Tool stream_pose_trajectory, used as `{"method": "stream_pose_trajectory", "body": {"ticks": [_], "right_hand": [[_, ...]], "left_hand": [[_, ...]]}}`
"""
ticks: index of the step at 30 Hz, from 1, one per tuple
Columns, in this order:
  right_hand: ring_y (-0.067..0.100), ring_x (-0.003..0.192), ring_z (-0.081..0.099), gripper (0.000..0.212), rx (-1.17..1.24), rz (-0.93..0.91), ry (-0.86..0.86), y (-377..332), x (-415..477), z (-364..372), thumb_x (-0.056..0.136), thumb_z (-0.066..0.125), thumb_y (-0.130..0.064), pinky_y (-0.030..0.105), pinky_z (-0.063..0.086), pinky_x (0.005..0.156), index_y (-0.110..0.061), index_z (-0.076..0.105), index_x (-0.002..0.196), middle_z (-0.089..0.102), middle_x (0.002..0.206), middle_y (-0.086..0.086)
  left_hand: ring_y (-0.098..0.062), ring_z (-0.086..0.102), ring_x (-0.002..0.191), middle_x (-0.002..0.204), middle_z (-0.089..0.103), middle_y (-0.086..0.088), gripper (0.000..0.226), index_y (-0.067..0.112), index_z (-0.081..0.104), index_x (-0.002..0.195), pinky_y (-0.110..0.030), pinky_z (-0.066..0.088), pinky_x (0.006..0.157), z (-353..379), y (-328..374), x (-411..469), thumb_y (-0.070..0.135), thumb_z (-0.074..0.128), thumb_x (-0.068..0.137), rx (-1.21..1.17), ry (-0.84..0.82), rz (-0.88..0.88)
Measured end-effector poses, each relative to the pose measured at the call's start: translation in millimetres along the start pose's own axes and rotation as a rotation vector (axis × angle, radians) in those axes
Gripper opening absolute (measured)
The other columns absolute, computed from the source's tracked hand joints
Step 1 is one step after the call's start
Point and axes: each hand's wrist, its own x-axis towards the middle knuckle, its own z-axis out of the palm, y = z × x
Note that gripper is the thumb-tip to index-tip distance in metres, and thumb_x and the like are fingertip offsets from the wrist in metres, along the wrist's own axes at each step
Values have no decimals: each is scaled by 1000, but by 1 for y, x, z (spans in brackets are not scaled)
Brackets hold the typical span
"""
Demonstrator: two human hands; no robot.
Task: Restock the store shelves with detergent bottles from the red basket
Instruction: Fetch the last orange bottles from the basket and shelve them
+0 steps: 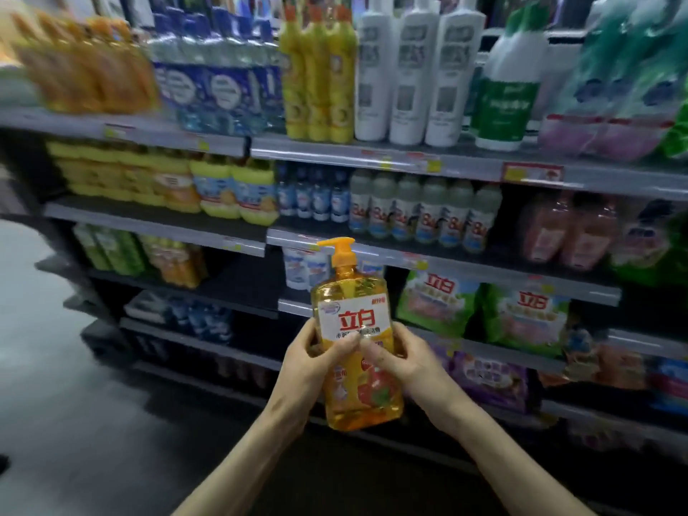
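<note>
An orange detergent bottle (355,337) with a pump top and a white label stands upright in front of the shelves, held in both hands. My left hand (311,361) grips its left side, thumb across the label. My right hand (400,357) grips its right side, thumb on the front. The bottle is level with the third shelf (245,288), which has a dark gap beside similar orange bottles (178,264). The red basket is out of view.
Shelves full of goods fill the view: orange and blue bottles and white pump bottles (405,72) on top, yellow bottles (223,188) below, green powder bags (484,307) to the right. Grey floor (44,348) lies at the left.
</note>
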Motion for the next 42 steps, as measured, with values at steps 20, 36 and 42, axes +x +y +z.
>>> {"method": "stream_pose_trajectory", "body": {"ticks": [20, 36, 42], "right_hand": [[13, 104, 78, 57, 6, -126, -237, -36, 194, 242, 78, 88, -39, 29, 64, 79, -19, 66, 127, 80, 112, -5], [16, 107, 77, 69, -4, -399, -499, -158, 413, 351, 72, 89, -46, 48, 62, 96, -19, 64, 131, 79, 118, -3], [18, 106, 78, 68, -5, -427, -521, -201, 469, 403, 68, 89, -46, 52, 62, 97, -21, 63, 126, 80, 115, -3]], "left_hand": [[-17, 71, 121, 132, 73, 6, 49, 36, 56, 143, -47, 56, 107, -277, 65, 36, 44, 71, 97, 168, 226, 56], [-14, 73, 112, 124, 75, 6, 60, 30, 59, 144, -34, 63, 93, -409, 180, 159, 48, 74, 89, 332, 588, 290], [-13, 74, 112, 124, 73, 4, 51, 44, 58, 137, -34, 64, 90, -468, 225, 189, 44, 72, 88, 381, 600, 391]]}}
